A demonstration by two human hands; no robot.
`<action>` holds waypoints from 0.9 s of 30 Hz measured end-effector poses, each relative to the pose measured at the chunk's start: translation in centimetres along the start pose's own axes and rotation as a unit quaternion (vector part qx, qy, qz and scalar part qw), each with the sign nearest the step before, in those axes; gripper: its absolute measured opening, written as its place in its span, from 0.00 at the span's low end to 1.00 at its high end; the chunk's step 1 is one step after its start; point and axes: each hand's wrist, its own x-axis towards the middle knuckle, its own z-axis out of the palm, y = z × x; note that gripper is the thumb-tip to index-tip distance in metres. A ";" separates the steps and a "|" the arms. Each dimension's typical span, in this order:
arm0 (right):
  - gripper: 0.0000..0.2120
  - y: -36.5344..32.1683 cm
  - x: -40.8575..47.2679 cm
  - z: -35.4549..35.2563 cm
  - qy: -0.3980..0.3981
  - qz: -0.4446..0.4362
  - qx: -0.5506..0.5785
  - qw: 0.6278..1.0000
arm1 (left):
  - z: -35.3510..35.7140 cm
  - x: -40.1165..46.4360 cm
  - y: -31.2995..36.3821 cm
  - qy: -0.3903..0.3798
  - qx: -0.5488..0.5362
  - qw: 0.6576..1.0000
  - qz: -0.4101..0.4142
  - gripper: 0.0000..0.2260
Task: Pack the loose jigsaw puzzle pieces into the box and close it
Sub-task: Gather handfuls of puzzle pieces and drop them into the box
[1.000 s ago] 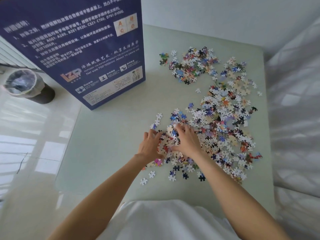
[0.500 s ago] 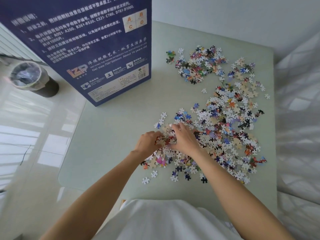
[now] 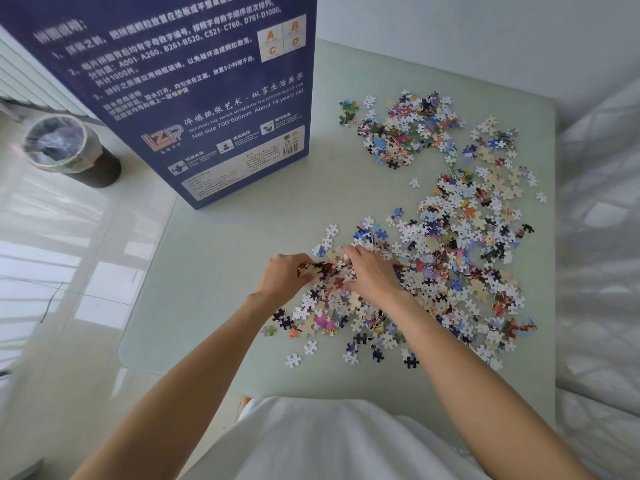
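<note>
Fingers on both hands are curled in, the left hand (image 3: pixel 282 277) and right hand (image 3: pixel 372 273) bunching a clump of glossy, knobby cardboard puzzle pieces (image 3: pixel 450 244) between them, tighter than a second ago when they lay flatter. Remaining pieces sprawl right of the tall navy printed box (image 3: pixel 194 98), which stands upright on the smooth pale-green table (image 3: pixel 221 271).

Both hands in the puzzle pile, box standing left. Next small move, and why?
Probably lift the gathered handful toward the box: left hand and right hand are cupped around a clump of puzzle pieces, most still on the table.
</note>
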 end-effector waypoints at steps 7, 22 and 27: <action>0.24 0.3 -0.6 0.1 0.006 -0.021 -0.005 1.000 | -0.6 -0.1 -1.0 0.004 -0.009 1.000 -0.027 0.14; 0.26 0.5 -4.1 -4.4 0.103 0.090 0.180 0.974 | -5.0 -3.5 1.7 0.093 -0.064 0.992 0.057 0.08; 0.30 -1.0 -5.5 -9.0 0.137 0.096 0.250 0.954 | -9.9 -4.2 4.1 0.157 -0.047 0.976 0.144 0.10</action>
